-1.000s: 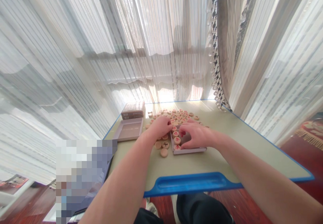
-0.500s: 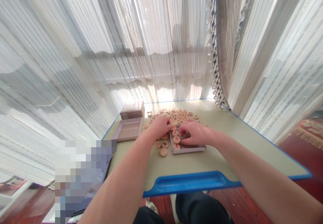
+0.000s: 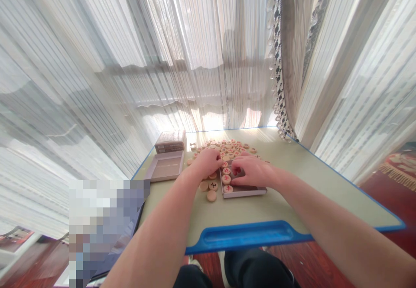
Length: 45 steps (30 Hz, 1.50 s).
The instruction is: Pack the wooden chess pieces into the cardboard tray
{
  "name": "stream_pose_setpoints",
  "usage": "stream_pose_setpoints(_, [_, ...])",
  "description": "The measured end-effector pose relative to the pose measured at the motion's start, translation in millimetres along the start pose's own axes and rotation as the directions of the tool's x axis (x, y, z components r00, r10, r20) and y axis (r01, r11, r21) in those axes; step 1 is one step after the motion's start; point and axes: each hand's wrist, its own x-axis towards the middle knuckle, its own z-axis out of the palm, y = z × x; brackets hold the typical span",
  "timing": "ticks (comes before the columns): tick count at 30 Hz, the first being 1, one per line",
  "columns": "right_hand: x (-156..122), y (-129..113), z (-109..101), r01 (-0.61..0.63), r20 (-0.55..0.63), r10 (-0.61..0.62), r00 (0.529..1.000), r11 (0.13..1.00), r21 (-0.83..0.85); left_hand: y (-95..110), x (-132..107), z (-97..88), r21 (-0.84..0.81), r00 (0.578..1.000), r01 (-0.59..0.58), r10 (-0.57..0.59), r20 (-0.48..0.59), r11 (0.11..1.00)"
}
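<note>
Round wooden chess pieces (image 3: 227, 148) with red and black characters lie scattered on a green table (image 3: 292, 184). A shallow grey box (image 3: 247, 189) near the middle holds a column of pieces (image 3: 226, 179) along its left side. My left hand (image 3: 205, 163) rests curled on the pieces just left of the box, fingers bent over one at the box's top corner. My right hand (image 3: 255, 170) lies inside the box, fingers pinched together near the column; what they hold is hidden.
An open grey box lid (image 3: 165, 166) lies at the left, with a closed brownish box (image 3: 170, 141) behind it. Three loose pieces (image 3: 210, 189) sit left of the box. The table has a blue rim and a blue front groove (image 3: 243, 235). Sheer curtains surround the table.
Both hands stay almost still at the box. The right hand's fingers have shifted slightly toward the column of pieces.
</note>
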Motion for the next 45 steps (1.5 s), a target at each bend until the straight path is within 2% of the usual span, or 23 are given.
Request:
stream_pose_setpoints(19, [1.3,1.6,2.6,0.032,-0.044,-0.033,0.998,0.999,-0.013,1.5,-0.7,-0.9,-0.015,1.000,-0.009,0.009,0.002,1.000])
stream_pose_setpoints(26, [1.1,4.0,3.5,0.041,-0.046,-0.040,0.998,0.999,0.011,3.2,-1.7,-3.6,0.000,1.000,0.025,-0.025,0.019,1.000])
stream_pose_setpoints(31, [3.9,10.2,4.4,-0.027,-0.040,0.028,0.999,0.999,0.025,1.0,0.0,-1.2,0.005,1.000,0.002,-0.002,0.001,1.000])
stream_pose_setpoints(34, [5.5,9.9,5.1,-0.058,-0.062,0.059,0.996,0.998,0.015,1.0,-0.8,-1.0,0.000,1.000,0.003,-0.003,-0.001,1.000])
stream_pose_setpoints(45, [7.5,7.4,9.1,-0.020,-0.137,0.016,0.990,1.000,-0.023,2.3,-1.4,-1.3,-0.015,1.000,-0.009,0.009,0.019,1.000])
